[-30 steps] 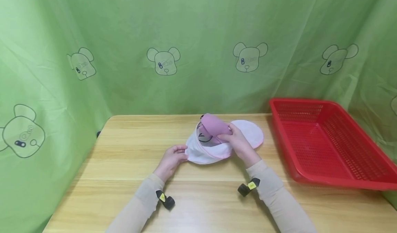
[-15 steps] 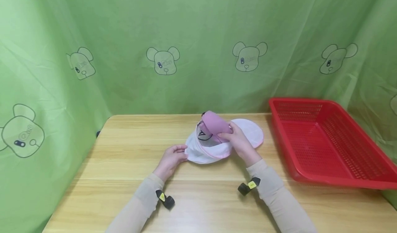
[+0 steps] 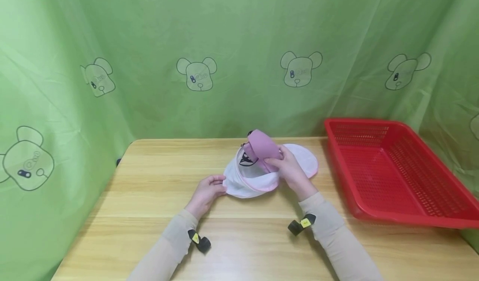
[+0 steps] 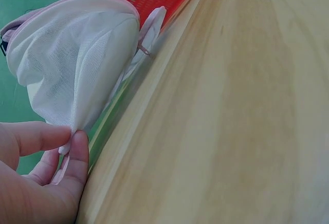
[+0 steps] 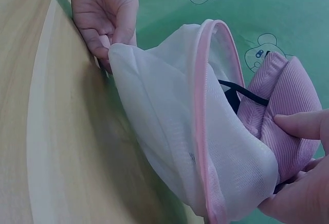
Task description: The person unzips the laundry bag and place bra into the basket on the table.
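My left hand [image 3: 205, 193] pinches the closed end of a white mesh laundry bag [image 3: 239, 184] with pink piping round its open mouth. In the left wrist view the thumb and fingers grip a gathered tip of the mesh [image 4: 77, 80]. My right hand [image 3: 293, 172] holds a pink ribbed bra [image 3: 263, 144] at the mouth of the bag, thumb on top. Part of the bra stands out of the bag; its lower part is hidden inside. A black strap [image 5: 241, 90] shows in the right wrist view. The bag's round lid [image 3: 306, 159] lies folded back, behind my right hand.
A red perforated plastic basket [image 3: 348, 181] stands at the right of the wooden table [image 3: 157, 164]. A green curtain [image 3: 247, 102] with bear-head prints hangs behind and at both sides.
My right hand has shifted slightly right, and the bra has risen a little further out of the bag's mouth. My left hand keeps its grip on the bag and has not moved.
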A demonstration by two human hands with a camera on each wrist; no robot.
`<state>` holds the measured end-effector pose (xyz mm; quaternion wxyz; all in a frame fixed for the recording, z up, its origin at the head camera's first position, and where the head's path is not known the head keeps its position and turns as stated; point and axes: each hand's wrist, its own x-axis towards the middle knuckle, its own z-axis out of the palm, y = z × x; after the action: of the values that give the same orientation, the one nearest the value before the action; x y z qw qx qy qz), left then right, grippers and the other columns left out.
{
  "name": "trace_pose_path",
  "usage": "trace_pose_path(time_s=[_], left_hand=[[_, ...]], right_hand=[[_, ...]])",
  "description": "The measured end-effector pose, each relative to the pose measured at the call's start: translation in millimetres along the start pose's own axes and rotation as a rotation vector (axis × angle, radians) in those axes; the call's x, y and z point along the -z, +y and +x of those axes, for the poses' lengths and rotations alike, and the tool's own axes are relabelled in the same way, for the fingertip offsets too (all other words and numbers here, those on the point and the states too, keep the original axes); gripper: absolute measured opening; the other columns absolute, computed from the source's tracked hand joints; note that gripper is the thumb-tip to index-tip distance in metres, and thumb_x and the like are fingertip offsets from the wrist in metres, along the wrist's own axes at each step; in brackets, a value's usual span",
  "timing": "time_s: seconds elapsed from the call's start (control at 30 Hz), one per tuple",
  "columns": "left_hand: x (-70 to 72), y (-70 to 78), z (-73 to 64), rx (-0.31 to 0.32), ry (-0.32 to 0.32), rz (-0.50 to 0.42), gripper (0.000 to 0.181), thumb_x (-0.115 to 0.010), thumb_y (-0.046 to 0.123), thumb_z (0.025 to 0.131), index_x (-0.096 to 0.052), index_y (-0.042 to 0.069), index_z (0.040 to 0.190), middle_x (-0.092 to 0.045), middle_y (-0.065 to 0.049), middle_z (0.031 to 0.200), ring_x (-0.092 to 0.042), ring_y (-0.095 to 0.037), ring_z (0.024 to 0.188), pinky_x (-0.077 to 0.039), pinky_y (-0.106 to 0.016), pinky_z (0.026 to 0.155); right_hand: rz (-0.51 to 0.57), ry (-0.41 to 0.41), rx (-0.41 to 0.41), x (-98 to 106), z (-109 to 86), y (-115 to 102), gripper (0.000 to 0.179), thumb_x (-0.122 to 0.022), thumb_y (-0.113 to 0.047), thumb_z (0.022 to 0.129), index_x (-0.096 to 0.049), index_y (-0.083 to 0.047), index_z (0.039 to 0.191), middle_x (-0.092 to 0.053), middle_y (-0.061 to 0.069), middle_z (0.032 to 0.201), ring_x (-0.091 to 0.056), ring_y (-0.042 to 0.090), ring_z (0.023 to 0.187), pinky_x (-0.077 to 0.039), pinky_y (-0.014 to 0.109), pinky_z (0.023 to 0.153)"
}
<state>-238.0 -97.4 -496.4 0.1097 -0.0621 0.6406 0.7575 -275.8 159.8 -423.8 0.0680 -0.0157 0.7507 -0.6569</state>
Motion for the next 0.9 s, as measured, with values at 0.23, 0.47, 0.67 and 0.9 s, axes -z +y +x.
trace_pose_path(time_s=[0.23,0.47,0.67,0.9], left_hand=[[0.2,-0.3,-0.3,-0.005,0.001,-0.001,0.043,-0.061,-0.014,0.079,-0.055,-0.008,0.121,-0.062,-0.02,0.113,-0.063,-0.014,0.085,-0.057,-0.026,0.08],[0.3,-0.1,-0.1,-0.001,-0.001,-0.002,0.044,-0.061,-0.014,0.079,-0.055,-0.008,0.122,-0.062,-0.02,0.114,-0.063,-0.014,0.086,-0.057,-0.025,0.08],[0.6,-0.3,-0.4,0.004,-0.004,0.007,0.044,-0.06,-0.014,0.08,-0.054,-0.008,0.124,-0.061,-0.021,0.117,-0.063,-0.014,0.088,-0.057,-0.025,0.082],[1.3,-1.2,0.5,0.01,-0.005,0.014,0.044,-0.06,-0.014,0.079,-0.054,-0.009,0.123,-0.061,-0.022,0.117,-0.064,-0.015,0.088,-0.057,-0.026,0.083]], right_hand=[[0.023,0.021,-0.002,1.0,-0.2,-1.0,0.061,-0.061,-0.003,0.089,-0.033,0.002,0.143,-0.04,0.022,0.149,-0.039,0.036,0.137,-0.031,0.046,0.117],[0.067,0.02,-0.004,2.2,-2.3,-4.6,0.062,-0.06,-0.002,0.089,-0.031,0.002,0.144,-0.039,0.022,0.15,-0.04,0.035,0.137,-0.035,0.045,0.116],[0.062,0.042,0.011,3.1,-3.0,-5.6,0.056,-0.061,-0.002,0.089,-0.035,0.002,0.139,-0.042,0.022,0.147,-0.044,0.031,0.132,-0.036,0.043,0.114],[0.084,0.053,0.009,3.6,-4.9,-8.7,0.049,-0.061,-0.002,0.089,-0.04,0.0,0.133,-0.043,0.022,0.147,-0.046,0.025,0.127,-0.042,0.029,0.105]])
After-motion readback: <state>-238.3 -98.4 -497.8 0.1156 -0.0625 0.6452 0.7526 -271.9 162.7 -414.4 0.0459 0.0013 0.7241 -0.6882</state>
